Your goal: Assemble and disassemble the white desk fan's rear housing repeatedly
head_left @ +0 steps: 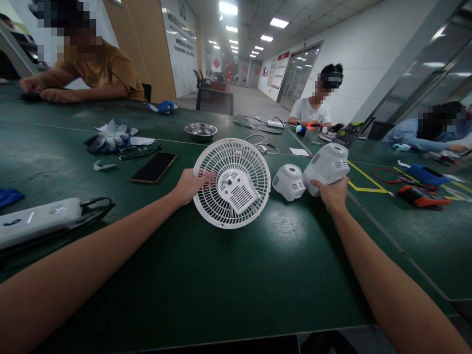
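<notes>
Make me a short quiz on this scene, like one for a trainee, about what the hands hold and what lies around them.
1. What does the left hand hold?
A) a power strip
B) a round white fan grille
C) a multimeter

2. True or false: the metal bowl stands farther away than the smartphone.

3. Besides the vented housing in the right hand, how many more like it show, and where?

Key:
1. B
2. True
3. One: a second vented housing, just left of the held one.
</notes>
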Action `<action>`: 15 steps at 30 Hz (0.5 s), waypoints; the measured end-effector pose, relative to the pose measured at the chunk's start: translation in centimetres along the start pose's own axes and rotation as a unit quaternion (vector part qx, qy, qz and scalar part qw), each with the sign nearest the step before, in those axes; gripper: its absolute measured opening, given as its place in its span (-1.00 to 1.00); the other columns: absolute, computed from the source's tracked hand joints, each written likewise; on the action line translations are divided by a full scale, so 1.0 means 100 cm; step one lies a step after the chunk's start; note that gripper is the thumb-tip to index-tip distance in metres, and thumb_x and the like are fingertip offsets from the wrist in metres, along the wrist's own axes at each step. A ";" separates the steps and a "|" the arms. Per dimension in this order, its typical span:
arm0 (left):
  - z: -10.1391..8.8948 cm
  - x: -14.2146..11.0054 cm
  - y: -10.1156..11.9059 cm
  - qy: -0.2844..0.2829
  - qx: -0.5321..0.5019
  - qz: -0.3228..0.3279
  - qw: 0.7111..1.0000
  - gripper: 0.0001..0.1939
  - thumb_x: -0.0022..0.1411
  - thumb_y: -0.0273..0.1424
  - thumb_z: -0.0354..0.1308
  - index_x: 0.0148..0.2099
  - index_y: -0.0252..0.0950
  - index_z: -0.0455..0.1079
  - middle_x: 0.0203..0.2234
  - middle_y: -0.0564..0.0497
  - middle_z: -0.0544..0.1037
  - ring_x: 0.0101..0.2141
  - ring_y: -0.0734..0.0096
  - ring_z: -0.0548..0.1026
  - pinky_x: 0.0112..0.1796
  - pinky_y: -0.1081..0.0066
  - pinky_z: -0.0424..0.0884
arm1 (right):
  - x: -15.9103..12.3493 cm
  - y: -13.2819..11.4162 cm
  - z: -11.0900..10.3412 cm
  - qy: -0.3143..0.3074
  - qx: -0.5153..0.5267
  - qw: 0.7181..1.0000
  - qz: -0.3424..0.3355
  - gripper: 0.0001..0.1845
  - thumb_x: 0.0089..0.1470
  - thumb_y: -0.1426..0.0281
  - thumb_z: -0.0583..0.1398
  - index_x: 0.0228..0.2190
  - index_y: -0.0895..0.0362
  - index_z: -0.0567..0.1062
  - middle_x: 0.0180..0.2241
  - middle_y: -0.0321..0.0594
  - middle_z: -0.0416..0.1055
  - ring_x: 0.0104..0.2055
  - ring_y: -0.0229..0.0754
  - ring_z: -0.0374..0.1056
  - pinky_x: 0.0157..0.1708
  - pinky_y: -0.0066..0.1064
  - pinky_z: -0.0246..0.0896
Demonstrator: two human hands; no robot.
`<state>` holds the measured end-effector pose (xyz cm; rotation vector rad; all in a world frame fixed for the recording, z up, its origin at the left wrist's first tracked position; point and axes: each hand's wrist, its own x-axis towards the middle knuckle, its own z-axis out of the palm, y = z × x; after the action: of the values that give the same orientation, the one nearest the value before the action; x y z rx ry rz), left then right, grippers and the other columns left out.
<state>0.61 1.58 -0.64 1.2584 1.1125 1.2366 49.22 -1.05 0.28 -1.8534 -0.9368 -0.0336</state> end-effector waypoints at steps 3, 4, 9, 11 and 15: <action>0.000 -0.002 0.002 -0.006 0.007 0.008 1.000 -0.81 0.15 -0.30 0.43 -0.26 -0.33 0.61 -0.37 -0.15 0.67 -0.39 0.22 0.64 -0.31 0.22 0.60 | -0.003 -0.012 -0.003 0.044 0.016 0.999 -0.007 -0.05 -0.41 0.09 0.53 0.01 0.06 0.31 0.07 0.03 0.51 0.11 0.21 0.46 0.14 0.07 0.33; 0.000 -0.002 0.003 -0.007 0.008 0.009 1.000 -0.81 0.15 -0.30 0.43 -0.26 -0.33 0.61 -0.37 -0.15 0.67 -0.38 0.22 0.64 -0.31 0.21 0.60 | -0.006 -0.020 -0.006 0.062 0.023 0.998 -0.013 -0.06 -0.38 0.09 0.52 0.01 0.07 0.31 0.06 0.03 0.52 0.10 0.20 0.47 0.13 0.05 0.34; 0.004 -0.007 0.010 -0.002 -0.007 0.001 1.000 -0.79 0.13 -0.29 0.44 -0.27 -0.32 0.60 -0.36 -0.13 0.68 -0.36 0.22 0.64 -0.25 0.18 0.61 | -0.030 -0.071 -0.020 0.118 0.117 0.981 -0.096 -0.09 -0.19 0.08 0.47 0.10 0.12 0.25 0.13 0.16 0.46 0.10 0.17 0.48 0.08 -0.10 0.42; 0.004 -0.008 0.012 -0.006 -0.005 0.003 1.000 -0.78 0.13 -0.29 0.45 -0.27 -0.33 0.60 -0.37 -0.12 0.68 -0.37 0.23 0.63 -0.25 0.17 0.60 | -0.042 -0.088 -0.021 0.098 0.151 0.976 -0.126 -0.13 -0.14 0.08 0.45 0.10 0.11 0.25 0.16 0.16 0.44 0.11 0.16 0.48 0.06 -0.12 0.44; 0.003 -0.007 0.010 -0.019 0.004 0.016 1.000 -0.77 0.14 -0.26 0.44 -0.26 -0.32 0.60 -0.38 -0.11 0.67 -0.38 0.24 0.63 -0.25 0.17 0.60 | -0.063 -0.098 -0.010 0.040 0.095 0.988 -0.114 -0.12 -0.25 0.10 0.48 0.06 0.09 0.30 0.06 0.08 0.51 0.04 0.19 0.52 0.04 0.00 0.43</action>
<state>0.85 0.82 0.33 1.3048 1.0749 1.2287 39.20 -3.73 5.63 -1.5528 -1.0540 -0.1515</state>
